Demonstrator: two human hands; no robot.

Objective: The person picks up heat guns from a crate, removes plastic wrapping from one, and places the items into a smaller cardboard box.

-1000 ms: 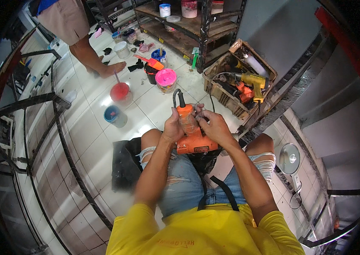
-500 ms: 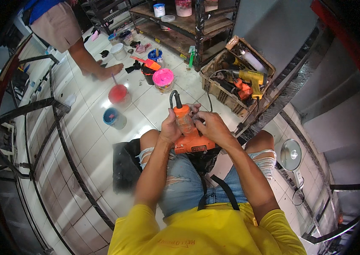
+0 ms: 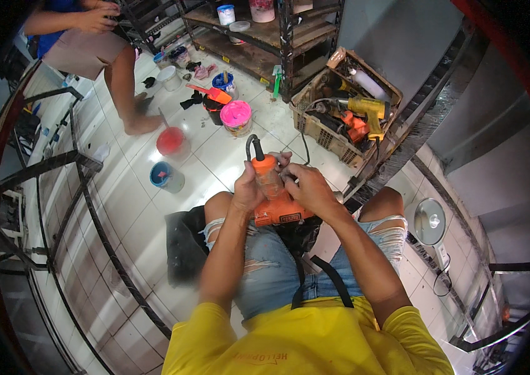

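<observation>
Upside down above my lap is an orange corded power tool (image 3: 271,200), drill-like in shape, its grip pointing up and a black cable curving out of the top. My left hand (image 3: 249,190) is wrapped round the grip, with fingertips showing on its far side. At the right side of the grip, my right hand (image 3: 309,190) is closed in a pinch, thumb and fingers together. What lies between those fingers is too small to make out. Below the tool a black piece (image 3: 302,236) rests between my thighs, partly covered.
A plastic crate (image 3: 324,140) of power tools stands ahead right. Paint buckets, one pink (image 3: 237,117) and one blue-rimmed (image 3: 166,177), sit on the tiled floor (image 3: 134,219). Black metal frames (image 3: 99,231) flank me. A person (image 3: 121,87) is at the far left, near a shelf (image 3: 246,53).
The view has shifted slightly. The other person's hands have come into sight and their leg has moved. My hands keep nearly the same hold on the orange tool.
</observation>
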